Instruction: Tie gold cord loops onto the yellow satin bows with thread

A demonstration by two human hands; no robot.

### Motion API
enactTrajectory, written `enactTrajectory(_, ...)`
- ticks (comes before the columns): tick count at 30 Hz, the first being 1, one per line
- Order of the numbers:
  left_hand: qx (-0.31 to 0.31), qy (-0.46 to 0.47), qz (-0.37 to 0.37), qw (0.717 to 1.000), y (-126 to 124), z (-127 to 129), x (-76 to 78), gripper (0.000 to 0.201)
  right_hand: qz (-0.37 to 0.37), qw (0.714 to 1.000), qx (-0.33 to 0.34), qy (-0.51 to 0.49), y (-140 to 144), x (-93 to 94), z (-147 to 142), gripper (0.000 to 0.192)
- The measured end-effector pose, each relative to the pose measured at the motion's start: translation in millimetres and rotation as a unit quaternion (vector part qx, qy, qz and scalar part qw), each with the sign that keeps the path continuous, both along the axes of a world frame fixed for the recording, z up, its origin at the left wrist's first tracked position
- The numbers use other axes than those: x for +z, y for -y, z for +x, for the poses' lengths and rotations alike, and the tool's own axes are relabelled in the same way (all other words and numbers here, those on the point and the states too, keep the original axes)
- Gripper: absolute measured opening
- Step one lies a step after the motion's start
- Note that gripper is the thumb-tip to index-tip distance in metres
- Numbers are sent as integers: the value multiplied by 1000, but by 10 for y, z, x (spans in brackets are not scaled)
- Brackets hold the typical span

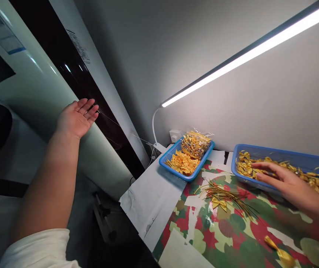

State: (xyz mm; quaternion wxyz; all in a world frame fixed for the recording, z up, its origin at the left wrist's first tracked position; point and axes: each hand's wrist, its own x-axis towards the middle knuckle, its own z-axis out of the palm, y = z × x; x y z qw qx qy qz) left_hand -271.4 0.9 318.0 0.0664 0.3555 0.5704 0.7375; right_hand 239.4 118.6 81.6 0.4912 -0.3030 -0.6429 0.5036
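Observation:
My left hand is raised at the left, palm up, with fingers loosely stretched out. A thin thread runs taut from between its fingers toward the lamp's base. On the right, my right hand hangs over the long blue basket, thumb and fingers apart and nothing seen between them. Golden-yellow ribbon bows fill that basket. Between the hands, a bundle of thin brown-green stems lies on the patterned cloth, with a yellow bow against it.
A smaller blue basket holds yellow bows and a clear plastic bag of more. A lit bar lamp slants overhead. The glossy cabinet stands left of the table. Another yellow bow lies at the cloth's front.

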Motion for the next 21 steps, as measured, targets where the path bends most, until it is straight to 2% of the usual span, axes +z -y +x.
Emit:
enactTrajectory(3, 2, -11, 42, 999, 54, 206, 69, 31, 25, 998, -38, 50, 11, 24, -48, 26)
enactTrajectory(5, -20, -43, 66, 997, 79, 438, 78, 30, 40, 992, -75, 96, 47, 62, -68, 29)
enactTrajectory(8, -143, -120, 20, 982, 99, 912, -63, 35, 98, 979, -85, 160, 203, 222, -138, 33)
enactTrajectory(10, -277, -153, -58, 947, 96, 1269, -254, 36, 159, 972, -53, 164, 361, 389, -236, 30)
enactTrajectory(12, -411, -190, -130, 882, 73, 1617, -480, 32, 198, 970, -1, 139, 509, 565, -380, 29)
enactTrajectory(14, -498, -194, -179, 826, 28, 1922, -689, 32, 216, 969, 55, 111, 595, 709, -553, 35)
enactTrajectory(16, -553, -167, -213, 788, -33, 2154, -844, 32, 199, 968, 123, 89, 599, 802, -729, 51)
enactTrajectory(18, -581, -138, -231, 768, -99, 2293, -931, 32, 157, 964, 205, 63, 539, 848, -879, 62)
enactTrajectory(21, -595, -107, -251, 756, -186, 2334, -968, 35, 85, 942, 320, 51, 413, 865, -1028, 53)
